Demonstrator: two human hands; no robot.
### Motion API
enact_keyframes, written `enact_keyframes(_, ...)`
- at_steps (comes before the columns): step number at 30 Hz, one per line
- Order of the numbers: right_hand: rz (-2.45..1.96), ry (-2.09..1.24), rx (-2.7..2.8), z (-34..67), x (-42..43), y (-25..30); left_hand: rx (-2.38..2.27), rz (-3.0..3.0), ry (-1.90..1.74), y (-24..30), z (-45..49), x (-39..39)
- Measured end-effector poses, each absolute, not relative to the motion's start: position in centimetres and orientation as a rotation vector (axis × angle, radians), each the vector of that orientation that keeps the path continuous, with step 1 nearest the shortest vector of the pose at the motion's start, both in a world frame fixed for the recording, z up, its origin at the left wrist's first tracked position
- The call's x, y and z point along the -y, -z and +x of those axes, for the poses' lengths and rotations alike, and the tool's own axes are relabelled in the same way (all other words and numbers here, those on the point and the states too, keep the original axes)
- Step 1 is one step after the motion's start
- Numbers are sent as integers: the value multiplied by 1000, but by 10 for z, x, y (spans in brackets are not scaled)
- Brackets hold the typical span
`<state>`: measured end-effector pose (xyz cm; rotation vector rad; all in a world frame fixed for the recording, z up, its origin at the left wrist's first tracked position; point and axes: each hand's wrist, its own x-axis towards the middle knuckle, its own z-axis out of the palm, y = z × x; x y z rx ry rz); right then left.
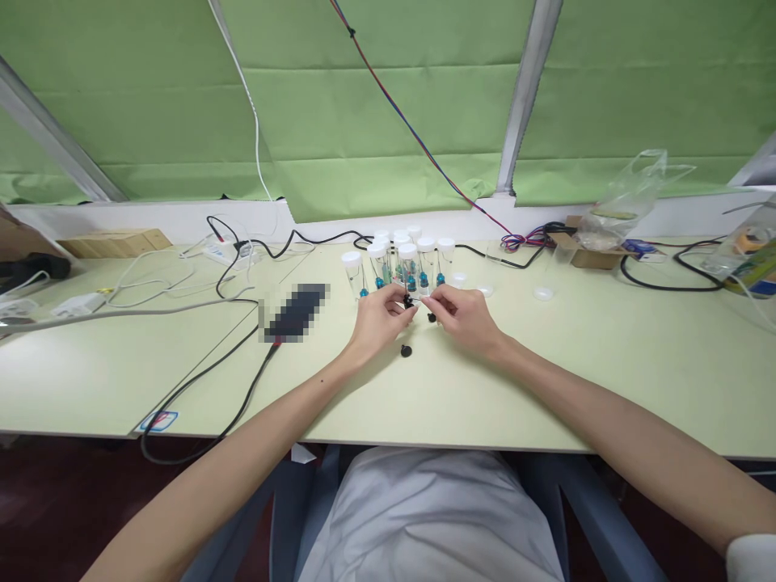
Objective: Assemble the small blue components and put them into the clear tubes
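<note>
My left hand (383, 317) is closed in a pinch on a small black part (408, 301) over the table. Close by on its right, the thumb and fingers of my right hand (464, 318) are pressed together near a thin pale piece, too small to make out. One black round piece (406, 351) lies on the table below my hands. Another small black piece (432, 318) rests beside my right fingertips. Just beyond my hands stand several clear vials (445, 257) with white caps and teal parts inside; my fingers partly hide the nearest ones.
Loose white lids (543, 293) lie right of the vials. A blurred-out dark device (297, 313) with a cable is on the left. Black cables (321, 240) run along the back. An open cardboard box (591, 252) with a plastic bag sits at the back right.
</note>
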<state>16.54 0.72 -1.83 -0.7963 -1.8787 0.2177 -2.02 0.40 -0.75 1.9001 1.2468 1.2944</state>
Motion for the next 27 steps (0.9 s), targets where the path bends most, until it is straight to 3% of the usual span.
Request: enact_keyframes(27, -817, -241, 1896, 167, -7, 18, -1255, 1935, -1289, 9, -20, -6)
